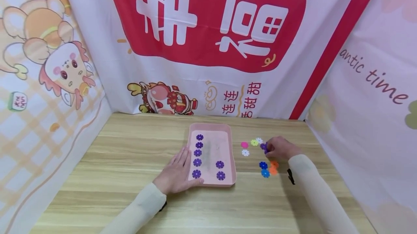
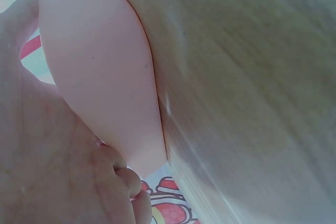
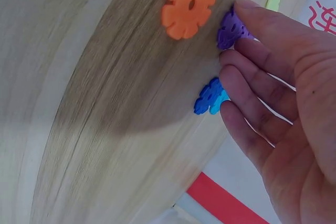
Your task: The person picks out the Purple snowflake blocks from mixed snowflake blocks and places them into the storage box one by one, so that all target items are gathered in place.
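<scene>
My left hand rests against the pink tray, fingers straight along its left side and thumb on the front rim. In the left wrist view, the tray's outer wall lies against the palm and fingers. Inside the tray are several purple flower-shaped discs, most in a column at the left, two at the lower right. Right of the tray, my right hand pinches a purple flower-shaped disc between thumb and index finger; the other fingers are bent, holding nothing. Another purple piece shows close by, partly hidden.
Loose on the wooden table lie a pink disc, white discs, a yellow-green one, a dark blue one, a light blue one and orange discs. Printed cloths hang around the table.
</scene>
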Motion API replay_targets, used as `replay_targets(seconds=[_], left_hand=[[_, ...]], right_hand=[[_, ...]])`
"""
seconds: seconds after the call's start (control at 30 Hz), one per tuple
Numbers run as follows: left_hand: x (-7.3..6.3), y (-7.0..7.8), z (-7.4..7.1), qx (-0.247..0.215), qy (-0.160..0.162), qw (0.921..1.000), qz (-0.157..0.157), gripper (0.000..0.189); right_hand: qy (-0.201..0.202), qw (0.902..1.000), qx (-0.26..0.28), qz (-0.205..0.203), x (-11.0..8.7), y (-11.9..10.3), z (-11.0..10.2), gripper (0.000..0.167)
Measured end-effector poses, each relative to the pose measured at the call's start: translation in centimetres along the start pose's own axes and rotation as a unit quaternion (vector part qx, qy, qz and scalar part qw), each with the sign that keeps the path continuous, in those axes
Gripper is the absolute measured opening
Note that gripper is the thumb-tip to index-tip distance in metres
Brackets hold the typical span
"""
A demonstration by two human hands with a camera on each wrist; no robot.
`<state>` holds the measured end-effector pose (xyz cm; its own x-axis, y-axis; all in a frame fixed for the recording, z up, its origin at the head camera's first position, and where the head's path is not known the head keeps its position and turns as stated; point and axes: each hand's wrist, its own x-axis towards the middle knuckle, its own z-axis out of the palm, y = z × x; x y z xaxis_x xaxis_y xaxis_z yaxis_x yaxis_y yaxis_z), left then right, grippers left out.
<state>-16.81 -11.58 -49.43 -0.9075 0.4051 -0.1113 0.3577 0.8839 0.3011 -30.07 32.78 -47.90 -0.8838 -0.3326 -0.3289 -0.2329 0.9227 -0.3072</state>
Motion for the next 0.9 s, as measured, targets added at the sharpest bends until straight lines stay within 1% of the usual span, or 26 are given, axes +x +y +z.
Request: replay_targets(seconds=[0.17, 0.37, 0.57, 0.73, 0.9], left_hand=[[0.1, 0.1, 0.2, 0.002, 0.002, 1.0, 0.006, 0.118], [0.1, -0.2, 0.4, 0.007, 0.005, 1.0, -0.001, 0.119], [0.0, -0.2, 0.3, 0.004, 0.006, 1.0, 0.001, 0.119], [0.0, -0.2, 0.3, 0.0, 0.005, 1.0, 0.001, 0.119], [0.0, -0.3, 0.4, -0.002, 0.005, 1.0, 0.003, 0.12]], right_hand=[[-0.001, 0.9999, 0.007, 0.014, 0.0, 0.0, 0.0, 0.014], [0.002, 0.9995, 0.027, 0.018, 0.3, 0.2, 0.1, 0.011], [0.003, 0.9982, 0.049, 0.034, 0.3, 0.5, 0.1, 0.016], [-0.004, 0.9982, 0.048, 0.035, 0.2, 0.1, -0.1, 0.014], [0.002, 0.9993, 0.029, 0.024, 0.2, -0.5, -0.3, 0.015]])
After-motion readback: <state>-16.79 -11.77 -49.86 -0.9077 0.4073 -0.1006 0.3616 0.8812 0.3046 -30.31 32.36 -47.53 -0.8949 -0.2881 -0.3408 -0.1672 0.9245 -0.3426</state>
